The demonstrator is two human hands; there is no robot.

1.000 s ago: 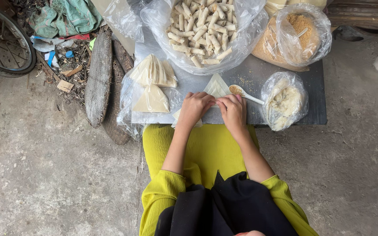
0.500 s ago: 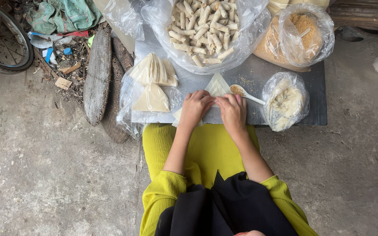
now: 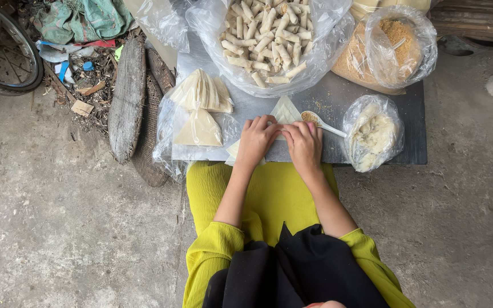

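Both hands rest side by side on a thin pale pastry wrapper [image 3: 285, 112] lying on the low dark board [image 3: 412, 142]. My left hand [image 3: 256, 140] and my right hand [image 3: 304, 144] press on the wrapper's near part with fingers curled; its far triangular corner sticks out beyond them. What lies under the fingers is hidden. A white spoon [image 3: 322, 122] with brownish filling lies just right of my right hand. Stacks of triangular wrappers [image 3: 201, 108] sit in clear plastic to the left.
A large clear bag of rolled pastries [image 3: 266, 37] stands at the back. Beside it is a bag of brown crumbs [image 3: 397, 43]; a bag of white mash [image 3: 372, 134] sits at the right. Wooden planks [image 3: 128, 97], rubbish and a bicycle wheel [image 3: 4, 54] lie left.
Both hands have stayed on the wrapper with only slight finger shifts. The view has shifted a little.
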